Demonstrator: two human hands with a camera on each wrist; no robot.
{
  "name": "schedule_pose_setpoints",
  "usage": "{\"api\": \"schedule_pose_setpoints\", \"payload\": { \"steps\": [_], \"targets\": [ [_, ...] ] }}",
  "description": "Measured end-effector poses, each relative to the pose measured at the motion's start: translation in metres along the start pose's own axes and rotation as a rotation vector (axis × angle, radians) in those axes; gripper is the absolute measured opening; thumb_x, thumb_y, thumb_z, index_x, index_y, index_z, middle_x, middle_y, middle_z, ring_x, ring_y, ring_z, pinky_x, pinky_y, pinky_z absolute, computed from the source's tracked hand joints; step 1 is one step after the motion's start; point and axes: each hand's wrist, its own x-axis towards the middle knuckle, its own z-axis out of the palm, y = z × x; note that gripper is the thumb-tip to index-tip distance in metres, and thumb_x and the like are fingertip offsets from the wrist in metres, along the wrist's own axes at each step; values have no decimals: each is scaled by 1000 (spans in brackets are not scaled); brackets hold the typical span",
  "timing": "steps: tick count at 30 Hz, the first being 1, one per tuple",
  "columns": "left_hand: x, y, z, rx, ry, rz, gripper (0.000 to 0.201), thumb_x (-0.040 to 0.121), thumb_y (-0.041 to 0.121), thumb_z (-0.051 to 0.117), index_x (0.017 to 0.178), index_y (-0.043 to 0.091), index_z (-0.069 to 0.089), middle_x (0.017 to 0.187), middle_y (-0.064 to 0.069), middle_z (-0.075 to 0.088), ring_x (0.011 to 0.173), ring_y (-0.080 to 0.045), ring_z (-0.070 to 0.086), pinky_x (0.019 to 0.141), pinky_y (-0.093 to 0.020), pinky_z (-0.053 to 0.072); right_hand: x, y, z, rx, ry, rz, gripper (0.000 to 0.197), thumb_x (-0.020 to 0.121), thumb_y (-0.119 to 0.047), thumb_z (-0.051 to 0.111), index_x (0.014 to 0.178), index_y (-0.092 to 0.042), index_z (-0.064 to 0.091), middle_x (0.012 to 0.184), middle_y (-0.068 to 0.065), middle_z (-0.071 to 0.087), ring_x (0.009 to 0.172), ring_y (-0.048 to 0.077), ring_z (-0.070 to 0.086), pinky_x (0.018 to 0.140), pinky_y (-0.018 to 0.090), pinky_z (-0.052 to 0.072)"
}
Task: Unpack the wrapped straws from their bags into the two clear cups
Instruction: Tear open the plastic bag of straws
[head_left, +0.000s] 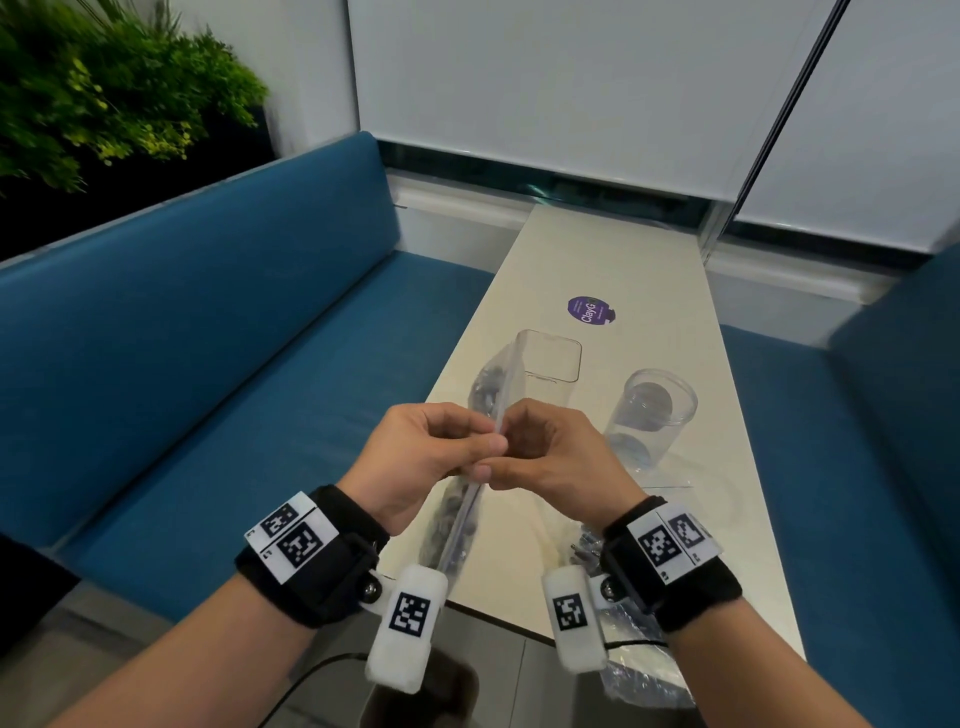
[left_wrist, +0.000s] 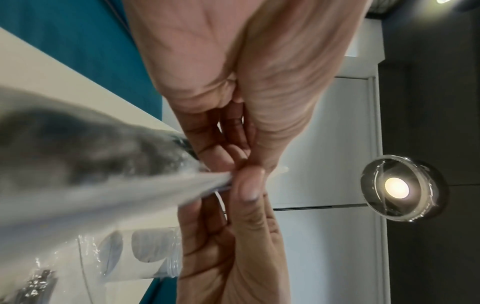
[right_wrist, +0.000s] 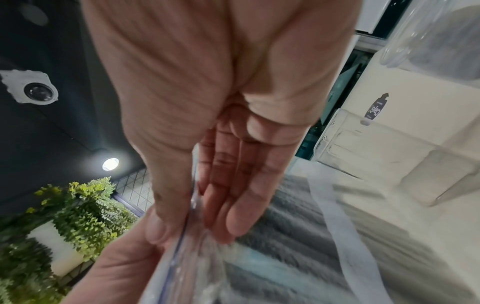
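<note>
Both hands hold a clear zip bag (head_left: 483, 395) of dark wrapped straws edge-on above the table's near left part. My left hand (head_left: 441, 452) pinches one side of the bag's top seam and my right hand (head_left: 540, 452) pinches the other side, thumbs meeting at the middle. In the left wrist view the bag (left_wrist: 91, 164) runs blurred toward the fingertips. The right wrist view shows the bag's zip strip (right_wrist: 182, 246) between thumb and fingers. A round clear cup (head_left: 652, 415) stands right of the hands. A square clear cup (head_left: 550, 358) stands behind the bag.
The narrow cream table (head_left: 623, 270) runs away from me between two blue benches (head_left: 208, 338). A purple sticker (head_left: 591, 310) lies on its middle. More clear bags (head_left: 639, 670) lie on the table's near right corner. A plant (head_left: 104, 88) fills the far left.
</note>
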Motion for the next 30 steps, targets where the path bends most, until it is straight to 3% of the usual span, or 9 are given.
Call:
{"api": "schedule_pose_setpoints", "payload": {
  "steps": [2, 4, 8, 13, 18, 21, 23, 27, 30],
  "targets": [
    [0, 0, 2, -18, -29, -32, 13, 76, 5, 82, 86, 1, 76, 73, -15, 72, 65, -28, 68, 74, -38, 61, 0, 0, -2, -7, 20, 5, 26, 77, 6, 86, 83, -11, 68, 76, 10, 76, 71, 24, 72, 68, 35, 60],
    [0, -1, 2, -57, -58, -60, 15, 75, 14, 81, 84, 3, 76, 74, -13, 72, 66, -24, 69, 74, -33, 62, -1, 1, -6, -11, 32, 0, 19, 81, 5, 84, 85, -9, 73, 78, 16, 76, 69, 24, 72, 68, 35, 61],
    [0, -3, -1, -84, -56, -49, 12, 90, 14, 71, 91, 2, 72, 81, -10, 70, 73, -16, 69, 74, -28, 61, -2, 7, -9, 60, 57, -24, 10, 90, 2, 75, 99, 2, 79, 97, 26, 78, 78, 22, 76, 72, 32, 63],
    [-3, -10, -8, 224, 8, 63, 17, 84, 6, 81, 99, 4, 74, 94, -24, 70, 81, -21, 69, 77, -32, 63, 2, 14, -6, 128, 163, -40, 13, 93, -3, 74, 102, -5, 82, 99, 16, 80, 83, 26, 77, 78, 41, 64],
    [-5, -11, -3, 306, 48, 106, 25, 76, 3, 88, 99, 8, 78, 88, -14, 80, 79, -23, 77, 77, -33, 63, -1, 23, -7, 171, 29, -86, 31, 94, 7, 68, 117, -12, 78, 112, 16, 79, 104, 32, 76, 92, 44, 61],
    [-3, -11, -3, 269, 134, 77, 28, 71, 12, 92, 96, 7, 80, 84, -20, 79, 78, -33, 77, 77, -38, 65, -1, 20, -8, 51, 52, -49, 21, 85, -8, 84, 102, -19, 79, 100, 6, 80, 95, 28, 78, 86, 39, 62],
    [-4, -11, -3, 266, 114, 58, 30, 75, 11, 89, 102, 7, 78, 84, -20, 79, 80, -35, 78, 79, -40, 65, 1, 17, -7, -1, 53, 6, 10, 85, -13, 85, 90, -19, 79, 93, 9, 79, 87, 27, 78, 80, 39, 63],
    [-4, -9, -6, 298, 12, 32, 31, 87, 9, 79, 116, 10, 69, 88, -14, 81, 80, -22, 79, 73, -29, 61, 3, 19, -15, -65, 33, -5, 7, 91, -10, 79, 85, -11, 74, 79, 5, 76, 75, 19, 72, 71, 33, 60],
    [-2, -6, -13, 321, -17, 32, 24, 96, 2, 67, 116, 13, 65, 92, -12, 81, 76, -13, 72, 70, -24, 57, 3, 22, -21, -104, 31, -63, 14, 91, -4, 77, 103, -11, 73, 101, 5, 77, 89, 22, 75, 86, 41, 63]
  ]
}}
